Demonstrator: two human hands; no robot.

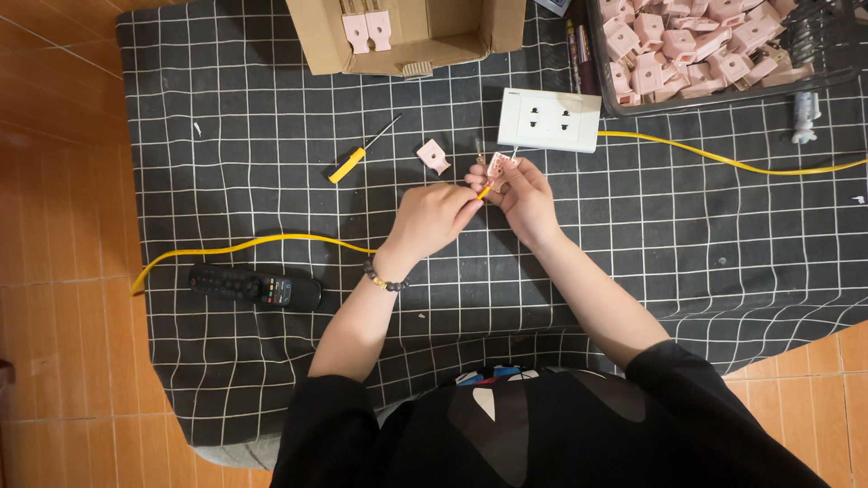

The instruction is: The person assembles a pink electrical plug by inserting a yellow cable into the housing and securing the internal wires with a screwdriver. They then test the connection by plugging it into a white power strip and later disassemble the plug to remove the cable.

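Pink plastic plug part (pixel 496 166) is pinched in the right hand (pixel 524 197), just below the white socket plate (pixel 549 119). Left hand (pixel 432 217) is closed on a yellow wire end (pixel 485 191) meeting it. Judged light, rigid and small; grip by its edges. At 12 o'clock, a cardboard box (pixel 407 36) holds two similar pieces; at 1 o'clock, a dark tray (pixel 714 99) is heaped with them.

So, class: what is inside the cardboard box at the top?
Two pink plug parts lean against the back wall of the box. The rest of the inside is cut off by the frame edge.
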